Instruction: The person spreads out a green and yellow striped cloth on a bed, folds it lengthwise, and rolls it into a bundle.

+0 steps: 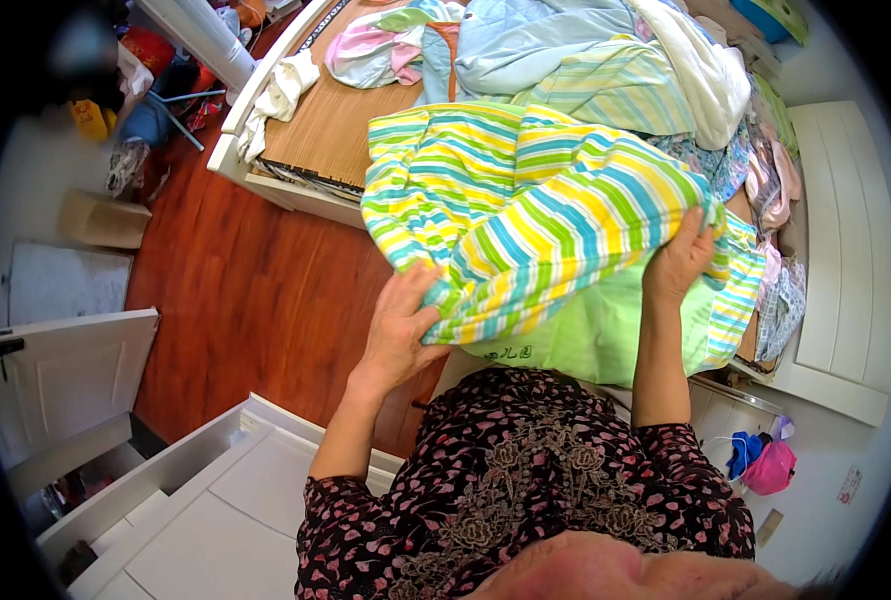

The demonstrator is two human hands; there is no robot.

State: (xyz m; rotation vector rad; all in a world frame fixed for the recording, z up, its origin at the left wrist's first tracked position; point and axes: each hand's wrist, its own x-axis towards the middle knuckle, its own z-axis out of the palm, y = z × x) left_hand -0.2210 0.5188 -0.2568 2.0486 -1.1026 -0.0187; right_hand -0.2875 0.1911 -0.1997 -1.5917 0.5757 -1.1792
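Observation:
A large cloth (pixel 526 200) striped in yellow, green, blue and white is stretched between my hands, in front of my body and partly over the bed. My left hand (pixel 398 325) grips its near left edge, fingers curled over the fabric. At the right, my right hand (pixel 680 258) is closed on a bunched edge of the same cloth. Under it hangs a plain light green cloth (pixel 596 330) with small dark markings; whether the two are joined, I cannot tell. Another striped part (pixel 734 290) shows beyond my right hand.
Behind the cloth, the bed has a bare wooden board (pixel 328 135) and a heap of pale blue bedding (pixel 526 45). A white garment (pixel 284 95) lies over its left corner. White furniture (pixel 256 500) stands at lower left, beside the reddish wooden floor (pixel 236 290).

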